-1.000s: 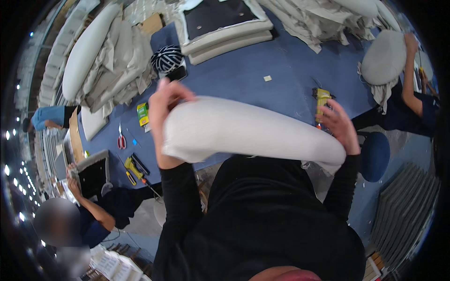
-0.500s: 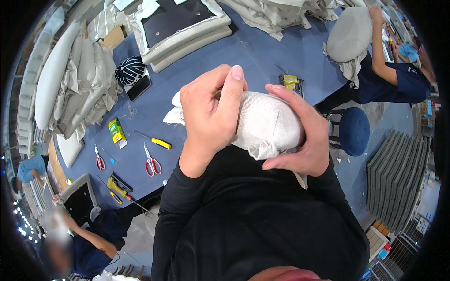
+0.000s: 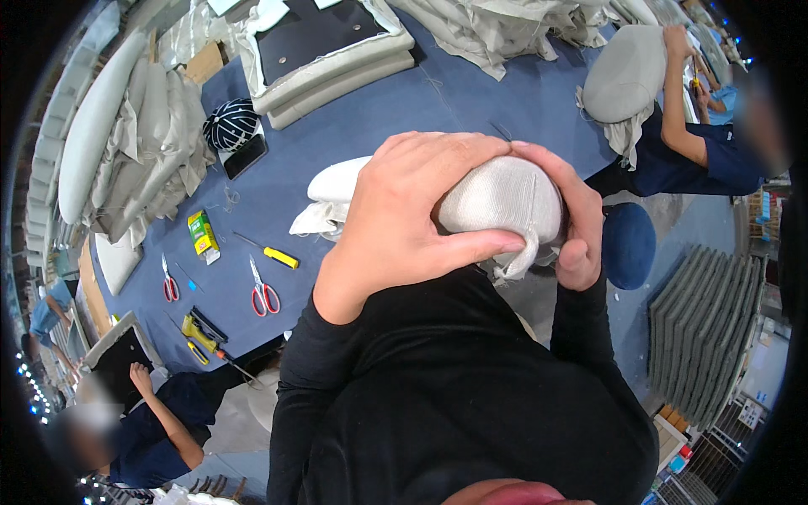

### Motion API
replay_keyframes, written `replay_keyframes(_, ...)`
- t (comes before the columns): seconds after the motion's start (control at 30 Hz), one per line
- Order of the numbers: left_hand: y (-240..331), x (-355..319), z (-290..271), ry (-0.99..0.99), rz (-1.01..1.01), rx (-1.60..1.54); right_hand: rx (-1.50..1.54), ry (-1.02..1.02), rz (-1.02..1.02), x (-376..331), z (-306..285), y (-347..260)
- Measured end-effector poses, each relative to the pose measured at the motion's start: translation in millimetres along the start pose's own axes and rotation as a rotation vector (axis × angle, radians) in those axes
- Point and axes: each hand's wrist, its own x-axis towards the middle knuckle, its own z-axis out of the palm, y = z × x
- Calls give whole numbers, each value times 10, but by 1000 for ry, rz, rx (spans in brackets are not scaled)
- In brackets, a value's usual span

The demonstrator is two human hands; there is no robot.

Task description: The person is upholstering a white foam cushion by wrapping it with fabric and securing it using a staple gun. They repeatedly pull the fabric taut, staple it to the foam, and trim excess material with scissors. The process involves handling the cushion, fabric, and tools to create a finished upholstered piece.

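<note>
A padded cushion (image 3: 501,200) covered in beige fabric is held up in front of my chest, over the near edge of the blue table. My left hand (image 3: 412,215) wraps over its left side, its thumb pressed on a gathered fold of cloth at the near end. On the right side, my right hand (image 3: 581,215) grips with its fingers curved round the cover. The cushion's white far part and loose cloth (image 3: 318,219) stick out to the left behind my left hand. Its underside is hidden.
On the blue table (image 3: 337,114) lie red-handled scissors (image 3: 264,295), snips (image 3: 170,284), a yellow screwdriver (image 3: 278,254), a nail gun (image 3: 204,326), a green-yellow box (image 3: 202,236) and a phone (image 3: 246,158). Upholstered panels (image 3: 332,80) are stacked beyond. A blue stool (image 3: 629,244) stands right; co-workers (image 3: 164,425) work either side.
My left hand has shifted from a raised thumb to a spread grip, its thumb now on the fold. The cushion has turned and moved slightly right, and the far nail gun is now hidden.
</note>
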Motion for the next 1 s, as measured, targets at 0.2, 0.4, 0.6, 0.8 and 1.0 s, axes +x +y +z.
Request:
replay_keyframes(0.2,10,-6,203,179,100,194,-154,94,-37,163,-105,129)
replay_keyframes(0.4,-42,4,293,213,104,247,-198,130,0,248,-81,110)
replay_keyframes(0.6,-108,-140,96,76,77,281,-237,97,28,217,-42,134)
replay_keyframes(0.8,-1003,-1177,3,243,-285,381,-191,394,109,-145,-411,589)
replay_keyframes(1.0,-1948,-3603,190,482,-1146,541,-517,603,136,-399,-586,778)
